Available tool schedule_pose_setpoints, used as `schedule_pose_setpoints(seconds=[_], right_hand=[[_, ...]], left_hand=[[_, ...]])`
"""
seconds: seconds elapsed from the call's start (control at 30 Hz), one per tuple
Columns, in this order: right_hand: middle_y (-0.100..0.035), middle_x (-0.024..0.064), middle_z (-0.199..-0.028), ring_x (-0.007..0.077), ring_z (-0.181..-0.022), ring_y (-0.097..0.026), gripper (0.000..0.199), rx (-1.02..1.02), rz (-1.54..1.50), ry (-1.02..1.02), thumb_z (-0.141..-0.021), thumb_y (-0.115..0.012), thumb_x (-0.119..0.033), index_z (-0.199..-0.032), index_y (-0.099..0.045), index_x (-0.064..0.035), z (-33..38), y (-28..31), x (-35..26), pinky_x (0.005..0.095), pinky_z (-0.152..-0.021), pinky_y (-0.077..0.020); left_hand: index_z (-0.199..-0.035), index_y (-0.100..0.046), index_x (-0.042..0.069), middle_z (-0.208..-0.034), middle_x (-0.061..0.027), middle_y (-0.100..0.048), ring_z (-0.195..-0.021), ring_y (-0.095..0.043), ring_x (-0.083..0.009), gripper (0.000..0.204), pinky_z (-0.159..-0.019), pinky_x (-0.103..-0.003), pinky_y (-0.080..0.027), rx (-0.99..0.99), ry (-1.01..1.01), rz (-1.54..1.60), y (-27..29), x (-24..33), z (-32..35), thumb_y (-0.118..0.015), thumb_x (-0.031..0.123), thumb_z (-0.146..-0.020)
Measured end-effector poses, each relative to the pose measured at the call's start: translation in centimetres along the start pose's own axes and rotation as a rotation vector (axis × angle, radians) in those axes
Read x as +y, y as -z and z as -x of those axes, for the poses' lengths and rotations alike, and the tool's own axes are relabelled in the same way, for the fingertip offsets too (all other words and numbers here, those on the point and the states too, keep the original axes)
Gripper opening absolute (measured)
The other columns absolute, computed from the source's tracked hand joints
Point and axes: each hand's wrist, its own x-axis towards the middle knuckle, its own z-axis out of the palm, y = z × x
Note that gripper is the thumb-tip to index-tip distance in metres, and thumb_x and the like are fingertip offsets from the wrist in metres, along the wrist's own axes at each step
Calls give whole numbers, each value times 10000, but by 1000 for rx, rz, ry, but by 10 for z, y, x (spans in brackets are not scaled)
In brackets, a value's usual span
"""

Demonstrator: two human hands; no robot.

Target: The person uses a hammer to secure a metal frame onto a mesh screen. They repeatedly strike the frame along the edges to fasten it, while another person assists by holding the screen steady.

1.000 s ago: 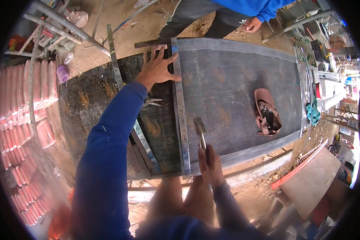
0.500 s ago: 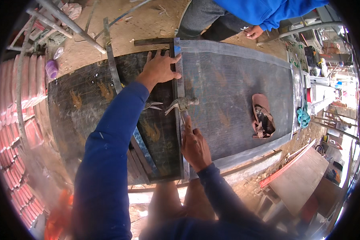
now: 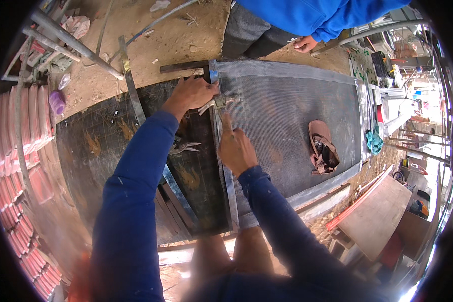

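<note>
My right hand (image 3: pixel 236 148) is closed round the handle of a claw hammer (image 3: pixel 220 103), its index finger stretched along it. The hammer's metal head lies over a long metal strip (image 3: pixel 228 191) at the edge of a grey mesh screen (image 3: pixel 287 100). Just beyond the head, my left hand (image 3: pixel 192 94) rests on the dark panel (image 3: pixel 191 126) with its fingers apart, the nearest ones against the strip's far end. Metal snips (image 3: pixel 186 147) with spread blades lie on the dark panel, below my left wrist.
A brown cap (image 3: pixel 323 148) lies on the mesh. Across the screen sits a person in a blue top (image 3: pixel 307 17), one hand (image 3: pixel 304 44) lowered. Stacked red tiles (image 3: pixel 30 121) stand at left beside metal poles (image 3: pixel 75 43). A wooden board (image 3: pixel 372 216) is at lower right.
The hammer and my right hand have moved away from me along the strip, close to my left hand. My left hand's fingers have drawn closer together. The view has shifted slightly.
</note>
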Motion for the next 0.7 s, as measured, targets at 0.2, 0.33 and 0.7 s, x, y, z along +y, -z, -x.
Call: schedule_pose_setpoints(seconds=[0.2,0.33,0.7], right_hand=[[-713,399,-1108,554,-926,-773,767,-59,-27,-67,-1041,-579,-102,-1758,-320,-19,-24,2,-3,603,-808,-648],[-719,396,-1114,566,-964,-769,742,-69,-20,-40,-1062,-561,-126,-1755,-321,-19,-34,4,-14,615,-851,-645],[-744,375,-1162,536,-1054,-758,787,-38,-48,31,-1019,-637,-146,-1729,-347,31,-44,2,0,581,-915,-638]], left_hand=[[-1406,-726,47,-1329,-256,-774,-1375,-658,-510,603,-1203,-674,-466,-34,-45,98,4,1,-2,-401,512,-1203],[-1445,-712,69,-1333,-261,-776,-1275,-723,-471,458,-1117,-558,-556,281,1,437,-19,-36,10,-482,375,-1192],[-1280,-729,-57,-1048,-197,-831,-979,-817,-327,547,-875,-430,-639,348,314,931,-90,43,80,-926,184,-830]])
